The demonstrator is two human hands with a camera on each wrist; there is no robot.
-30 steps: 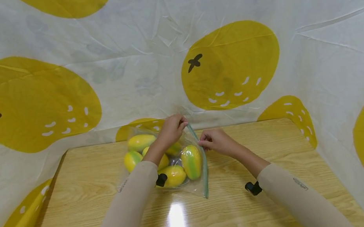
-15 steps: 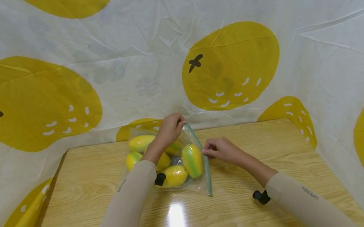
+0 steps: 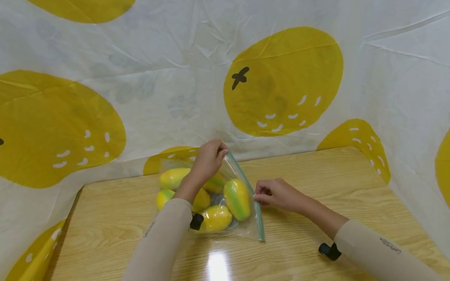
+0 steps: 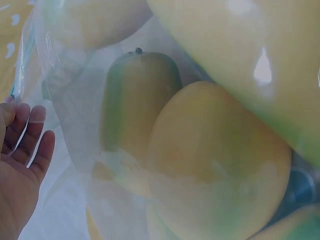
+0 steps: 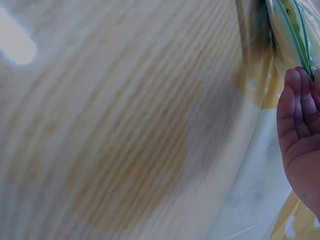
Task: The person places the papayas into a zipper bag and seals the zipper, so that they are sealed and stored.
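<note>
A clear zip bag (image 3: 245,229) lies on the table, holding several yellow fruits (image 3: 237,199) with green streaks, shaped like mangoes. Its green zip strip (image 3: 260,225) runs along the right side. My left hand (image 3: 209,157) pinches the far corner of the bag at the strip's upper end; in the left wrist view its other fingers (image 4: 46,149) spread loosely beside the plastic. Partway down the strip, the thumb and index finger of my right hand (image 3: 279,196) pinch the seal. The left forearm covers part of the bag and some fruits.
The wooden table (image 3: 317,273) reaches back to a white cloth (image 3: 182,93) printed with big yellow fruits, which also hangs at both sides. A bright light reflection lies on the near tabletop. Each wrist wears a small black camera (image 3: 330,251).
My right hand has slid down along the zip strip toward me, while my left hand stays at the far corner. The strip's near end has shifted slightly right.
</note>
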